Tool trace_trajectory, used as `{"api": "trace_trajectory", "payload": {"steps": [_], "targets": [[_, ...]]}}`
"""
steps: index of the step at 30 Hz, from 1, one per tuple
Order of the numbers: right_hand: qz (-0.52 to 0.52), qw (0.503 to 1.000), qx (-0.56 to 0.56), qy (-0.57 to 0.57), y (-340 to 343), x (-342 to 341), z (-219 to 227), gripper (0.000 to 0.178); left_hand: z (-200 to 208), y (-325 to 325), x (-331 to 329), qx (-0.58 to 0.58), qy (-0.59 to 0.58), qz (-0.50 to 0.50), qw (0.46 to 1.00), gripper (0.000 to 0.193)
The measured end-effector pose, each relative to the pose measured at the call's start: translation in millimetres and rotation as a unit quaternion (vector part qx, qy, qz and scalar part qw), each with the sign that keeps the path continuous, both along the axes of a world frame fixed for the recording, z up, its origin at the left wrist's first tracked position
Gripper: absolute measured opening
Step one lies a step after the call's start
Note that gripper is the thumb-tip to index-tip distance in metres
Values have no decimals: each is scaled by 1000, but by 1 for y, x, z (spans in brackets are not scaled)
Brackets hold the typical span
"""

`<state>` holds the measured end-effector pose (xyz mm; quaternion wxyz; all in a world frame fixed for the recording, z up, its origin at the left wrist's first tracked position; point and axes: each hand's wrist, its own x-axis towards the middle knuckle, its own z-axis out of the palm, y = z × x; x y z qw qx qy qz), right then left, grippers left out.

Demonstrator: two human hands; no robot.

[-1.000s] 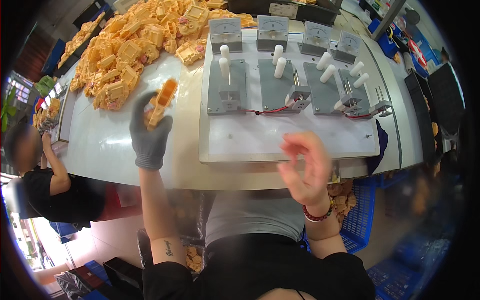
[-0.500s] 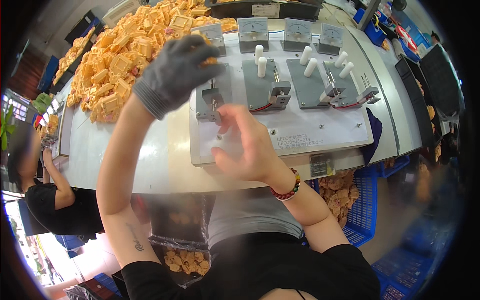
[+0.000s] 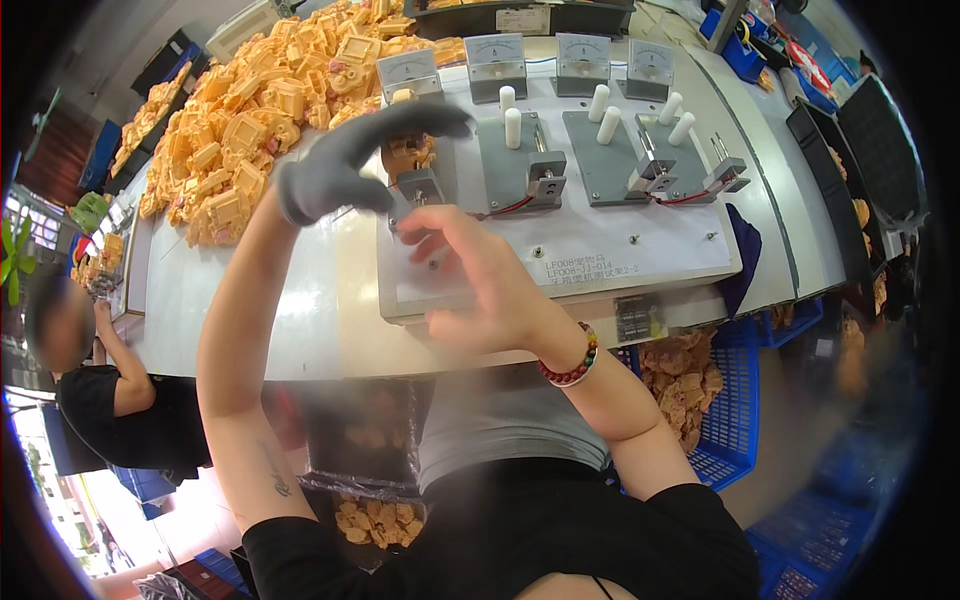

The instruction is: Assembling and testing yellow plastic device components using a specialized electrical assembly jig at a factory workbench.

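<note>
My left hand (image 3: 335, 172), in a grey glove, arches over the leftmost station of a white test board (image 3: 450, 300). Its fingers and thumb are spread apart. Under that arch an orange plastic part (image 3: 408, 153) sits on the station, partly hidden by the glove. Nearer to me is the station's grey metal sliding block (image 3: 420, 186). My bare right hand (image 3: 495, 285) has its fingertips at the near edge of this block, thumb held well away; whether they press on it cannot be made out.
A large heap of orange plastic parts (image 3: 240, 130) lies at the left. Analog meters (image 3: 497, 65) line the board's back, behind grey plates with white pegs (image 3: 513, 128). Blue baskets (image 3: 735, 400) stand below the table at right. A person (image 3: 130, 400) sits at far left.
My gloved left hand has come lower and nearer, its fingers spreading, and the orange part on the left station now shows. My right hand has shifted slightly left.
</note>
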<state>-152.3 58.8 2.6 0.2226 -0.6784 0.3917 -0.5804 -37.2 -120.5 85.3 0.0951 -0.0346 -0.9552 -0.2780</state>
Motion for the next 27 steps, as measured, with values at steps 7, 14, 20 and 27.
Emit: {"api": "trace_trajectory", "payload": {"steps": [7,14,20,27], "targets": [[-106,988,99,-57,48,-12,15,52,-100,-124,52,114,187,443,869,59],[-197,980,-4,-22,51,-41,6,36,-139,-118,13,-155,-25,530,833,72],[-259,964,22,59,46,-50,6,47,-116,-111,43,297,139,507,797,49],[-211,974,61,-50,31,-43,3,57,-74,-44,72,564,340,113,744,45]]}}
